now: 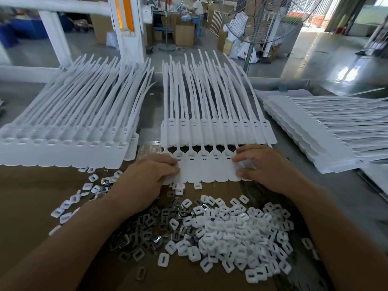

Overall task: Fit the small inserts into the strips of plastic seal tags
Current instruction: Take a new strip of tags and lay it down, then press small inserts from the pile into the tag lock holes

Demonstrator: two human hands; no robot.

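At strip [206,172] ends, curled fingers [165,163] pinching

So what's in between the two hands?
A strip of white seal tags stretches between the left hand and right hand, each gripping an end, in the head view.

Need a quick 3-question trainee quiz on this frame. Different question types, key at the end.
1. True or false: the left hand and the right hand each hold one end of the near strip.
2. The pile of white inserts lies: A) beyond the strip; B) between the strip and the person; C) in a box.
3. Fill in: the dark metal pieces lie to the ___ of that pile.
Key: 1 true; 2 B; 3 left.
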